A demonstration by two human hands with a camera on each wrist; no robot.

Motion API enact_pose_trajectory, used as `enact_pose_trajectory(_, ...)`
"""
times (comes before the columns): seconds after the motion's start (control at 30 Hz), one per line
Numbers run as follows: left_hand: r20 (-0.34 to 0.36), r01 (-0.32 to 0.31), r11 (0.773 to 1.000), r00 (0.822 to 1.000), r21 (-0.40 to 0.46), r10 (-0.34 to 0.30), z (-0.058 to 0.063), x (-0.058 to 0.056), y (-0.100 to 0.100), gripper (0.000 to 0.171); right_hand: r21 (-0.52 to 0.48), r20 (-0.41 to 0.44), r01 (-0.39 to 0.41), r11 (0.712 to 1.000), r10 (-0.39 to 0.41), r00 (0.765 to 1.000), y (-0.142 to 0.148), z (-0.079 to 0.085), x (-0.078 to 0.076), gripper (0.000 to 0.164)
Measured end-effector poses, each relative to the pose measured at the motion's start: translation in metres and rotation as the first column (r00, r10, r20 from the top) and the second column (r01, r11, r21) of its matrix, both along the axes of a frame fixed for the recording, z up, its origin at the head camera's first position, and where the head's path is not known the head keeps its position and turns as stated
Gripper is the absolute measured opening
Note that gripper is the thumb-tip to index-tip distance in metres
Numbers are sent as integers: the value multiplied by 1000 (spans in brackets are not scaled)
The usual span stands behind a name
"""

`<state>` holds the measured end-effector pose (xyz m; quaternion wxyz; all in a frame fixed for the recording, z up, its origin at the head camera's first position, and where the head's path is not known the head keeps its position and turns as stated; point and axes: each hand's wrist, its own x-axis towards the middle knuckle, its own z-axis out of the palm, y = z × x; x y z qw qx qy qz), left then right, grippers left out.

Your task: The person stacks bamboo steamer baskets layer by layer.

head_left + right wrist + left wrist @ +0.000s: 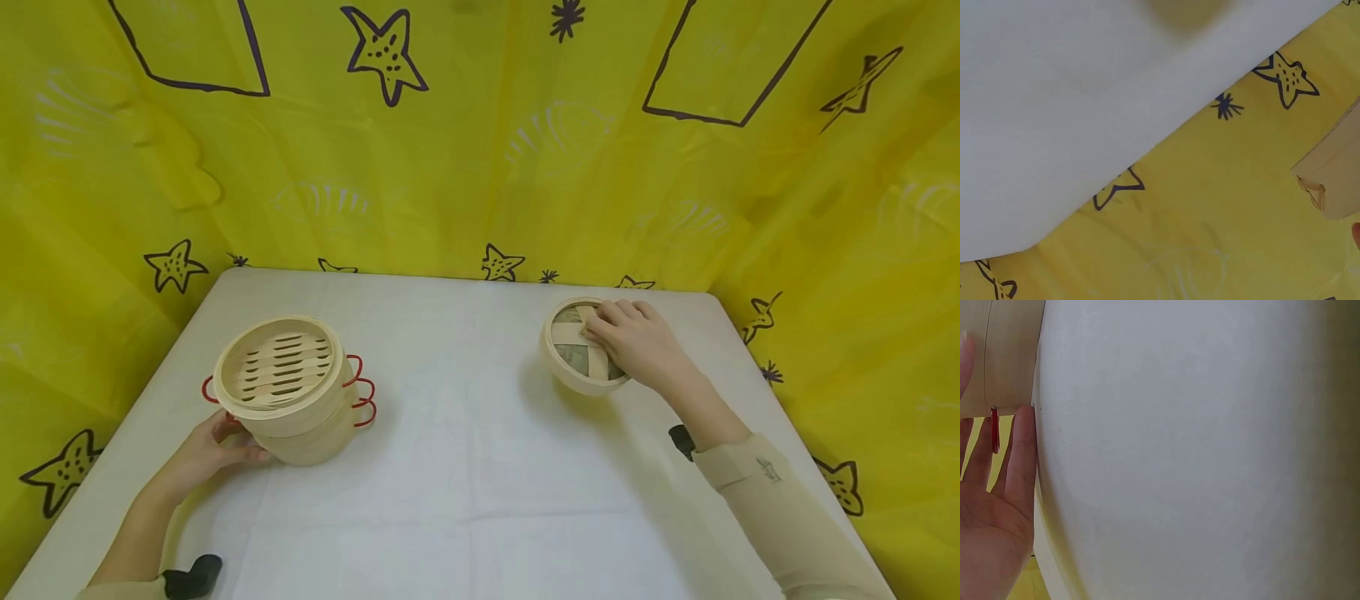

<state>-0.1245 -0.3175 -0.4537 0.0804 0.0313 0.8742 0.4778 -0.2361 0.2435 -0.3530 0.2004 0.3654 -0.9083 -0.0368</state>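
Note:
A stack of round bamboo steamer baskets (pixel 303 429) stands at the left of the white table, with a slatted base showing inside the top one. Red loop handles (pixel 365 389) stick out from its sides. My left hand (pixel 202 454) holds the stack's lower left side, its digits spread around the curved wall; the left wrist view shows it by a red loop (pixel 995 431). Over at the right, my right hand (pixel 637 342) grips a bamboo steamer lid (pixel 573 333) with crossed bands. The lid is tilted, above its shadow. Only the lid's edge (pixel 1335 181) shows in the right wrist view.
White cloth covers the table (pixel 450 467), whose far edge meets a yellow curtain (pixel 450 167) printed with starfish and shells. The curtain also surrounds the left and right sides. Black wrist straps (pixel 193 577) show by the sleeves.

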Motion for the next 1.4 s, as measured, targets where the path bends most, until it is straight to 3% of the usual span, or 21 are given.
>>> enact_pose_trajectory(0.93,-27,-2,999,1000,39,3,-4,-1,-1,69,-47,-37,-185,982,184,982,-101,34,-14,15)
enact_pose_trajectory(1.4,-21,-5,999,1000,33,6,-6,-1,-2,69,-58,-4,-217,974,217,976,-152,48,-13,17)
